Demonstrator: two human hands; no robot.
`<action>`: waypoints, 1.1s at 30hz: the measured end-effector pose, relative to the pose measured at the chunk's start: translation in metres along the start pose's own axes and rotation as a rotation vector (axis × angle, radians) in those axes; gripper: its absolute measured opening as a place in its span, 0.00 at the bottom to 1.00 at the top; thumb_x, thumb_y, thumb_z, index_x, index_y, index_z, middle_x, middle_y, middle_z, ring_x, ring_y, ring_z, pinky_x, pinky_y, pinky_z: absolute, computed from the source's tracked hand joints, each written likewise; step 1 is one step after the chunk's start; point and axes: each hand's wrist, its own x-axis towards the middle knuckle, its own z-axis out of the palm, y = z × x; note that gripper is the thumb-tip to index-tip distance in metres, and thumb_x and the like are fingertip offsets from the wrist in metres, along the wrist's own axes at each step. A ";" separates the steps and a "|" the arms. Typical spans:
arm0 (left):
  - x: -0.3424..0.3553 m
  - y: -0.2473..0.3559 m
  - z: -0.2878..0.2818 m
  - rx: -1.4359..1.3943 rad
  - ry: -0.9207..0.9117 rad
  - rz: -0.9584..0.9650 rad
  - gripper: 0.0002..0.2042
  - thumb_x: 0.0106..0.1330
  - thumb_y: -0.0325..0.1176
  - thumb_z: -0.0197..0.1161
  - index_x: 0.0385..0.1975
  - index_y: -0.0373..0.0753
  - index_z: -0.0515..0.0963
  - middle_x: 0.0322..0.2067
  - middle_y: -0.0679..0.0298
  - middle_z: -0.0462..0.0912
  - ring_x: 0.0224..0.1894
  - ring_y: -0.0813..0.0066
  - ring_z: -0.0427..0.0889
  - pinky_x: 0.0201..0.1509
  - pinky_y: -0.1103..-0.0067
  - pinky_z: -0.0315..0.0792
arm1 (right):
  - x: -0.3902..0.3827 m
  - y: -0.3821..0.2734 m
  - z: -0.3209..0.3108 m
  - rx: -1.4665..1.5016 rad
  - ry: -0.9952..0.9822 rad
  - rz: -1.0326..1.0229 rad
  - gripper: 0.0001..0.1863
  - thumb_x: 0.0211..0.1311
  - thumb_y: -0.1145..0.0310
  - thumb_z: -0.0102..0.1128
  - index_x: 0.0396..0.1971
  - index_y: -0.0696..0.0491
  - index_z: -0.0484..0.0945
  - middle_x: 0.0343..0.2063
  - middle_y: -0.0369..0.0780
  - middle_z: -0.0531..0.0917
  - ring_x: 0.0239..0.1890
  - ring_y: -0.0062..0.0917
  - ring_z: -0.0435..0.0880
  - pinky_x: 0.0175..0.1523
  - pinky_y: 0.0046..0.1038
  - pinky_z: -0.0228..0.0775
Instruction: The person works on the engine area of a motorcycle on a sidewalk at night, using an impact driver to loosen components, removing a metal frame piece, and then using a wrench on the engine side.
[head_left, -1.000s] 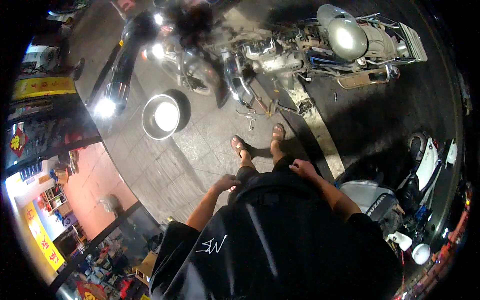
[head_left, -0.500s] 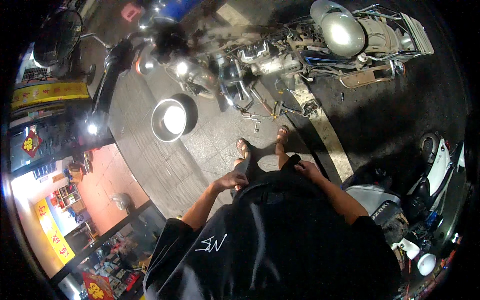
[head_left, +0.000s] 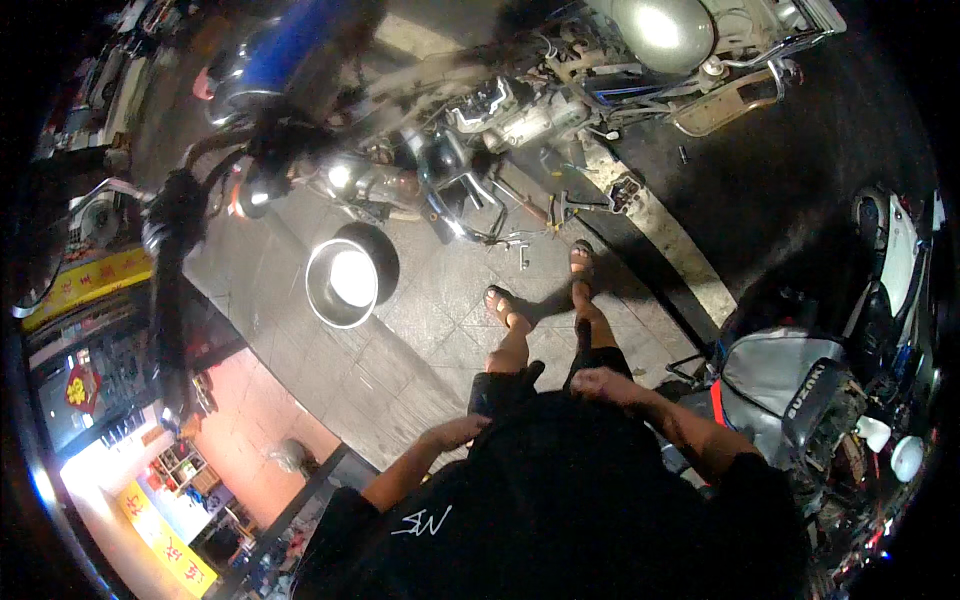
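Observation:
My left hand (head_left: 458, 432) is at the left side of the black shirt (head_left: 560, 490); its fingertips are hidden against the dark cloth. At the shirt's lower hem, over the dark shorts (head_left: 603, 360), my right hand (head_left: 605, 386) has its fingers curled closed. Whether cloth or anything else is in them cannot be made out. Beyond my sandalled feet, a partly stripped motorcycle (head_left: 520, 120) has bare engine parts showing. A hammer-like tool (head_left: 580, 208) and a small metal wrench (head_left: 523, 256) lie on the paving near it. To the left stands a shiny metal basin (head_left: 312, 285).
A silver helmet (head_left: 665, 35) rests on the motorcycle's rear. Another scooter with a grey seat cover (head_left: 765, 375) is close on my right. A dark metal part (head_left: 625, 194) lies on the pale painted strip (head_left: 680, 260). At left is a lit shop doorway (head_left: 255, 440).
The view has shifted, with more of my legs showing. My left hand's fingers have gone out of sight against the shirt. My right hand has moved inward along the hem.

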 end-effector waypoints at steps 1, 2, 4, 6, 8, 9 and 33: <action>-0.001 0.001 -0.003 -0.085 -0.070 -0.058 0.17 0.56 0.34 0.55 0.45 0.35 0.77 0.37 0.65 0.81 0.40 0.76 0.76 0.45 0.76 0.71 | 0.009 -0.005 0.006 0.025 -0.024 0.041 0.17 0.68 0.55 0.50 0.37 0.56 0.77 0.33 0.34 0.78 0.36 0.18 0.73 0.44 0.23 0.65; -0.004 0.002 -0.004 -0.174 -0.138 -0.119 0.17 0.56 0.34 0.55 0.45 0.35 0.77 0.37 0.65 0.81 0.41 0.76 0.75 0.45 0.75 0.71 | 0.017 -0.011 0.013 0.050 -0.052 0.084 0.18 0.68 0.55 0.50 0.38 0.56 0.77 0.33 0.35 0.78 0.36 0.19 0.73 0.44 0.24 0.66; -0.017 0.039 0.000 -0.149 -0.148 -0.178 0.18 0.57 0.35 0.55 0.46 0.36 0.77 0.38 0.65 0.81 0.42 0.75 0.76 0.47 0.75 0.70 | 0.033 0.003 0.021 0.042 -0.136 0.086 0.19 0.68 0.54 0.50 0.40 0.56 0.78 0.32 0.36 0.79 0.35 0.21 0.74 0.43 0.26 0.67; -0.004 -0.025 -0.009 0.024 -0.094 -0.251 0.18 0.60 0.36 0.55 0.49 0.36 0.76 0.39 0.63 0.81 0.42 0.73 0.77 0.47 0.75 0.72 | 0.064 0.036 0.020 -0.038 -0.237 -0.017 0.20 0.67 0.53 0.51 0.40 0.56 0.78 0.32 0.38 0.80 0.34 0.22 0.75 0.41 0.28 0.68; 0.007 -0.051 -0.023 0.209 -0.069 -0.227 0.17 0.63 0.37 0.55 0.49 0.36 0.75 0.39 0.62 0.80 0.42 0.73 0.77 0.44 0.75 0.73 | 0.101 0.042 0.011 -0.262 -0.373 0.023 0.21 0.65 0.51 0.52 0.39 0.56 0.77 0.31 0.41 0.81 0.33 0.24 0.76 0.41 0.30 0.68; 0.009 -0.044 -0.026 0.298 -0.052 -0.156 0.16 0.63 0.36 0.55 0.48 0.36 0.75 0.38 0.61 0.80 0.42 0.73 0.78 0.42 0.75 0.74 | 0.120 0.047 0.006 -0.377 -0.449 0.047 0.21 0.64 0.50 0.52 0.38 0.57 0.77 0.31 0.42 0.81 0.32 0.25 0.77 0.40 0.32 0.69; 0.408 0.036 -0.325 0.891 0.547 0.479 0.19 0.61 0.38 0.63 0.50 0.38 0.75 0.45 0.54 0.80 0.44 0.59 0.81 0.51 0.68 0.73 | 0.397 0.065 -0.280 -1.039 -0.251 -0.395 0.17 0.61 0.56 0.58 0.40 0.55 0.75 0.27 0.45 0.82 0.31 0.38 0.82 0.37 0.36 0.70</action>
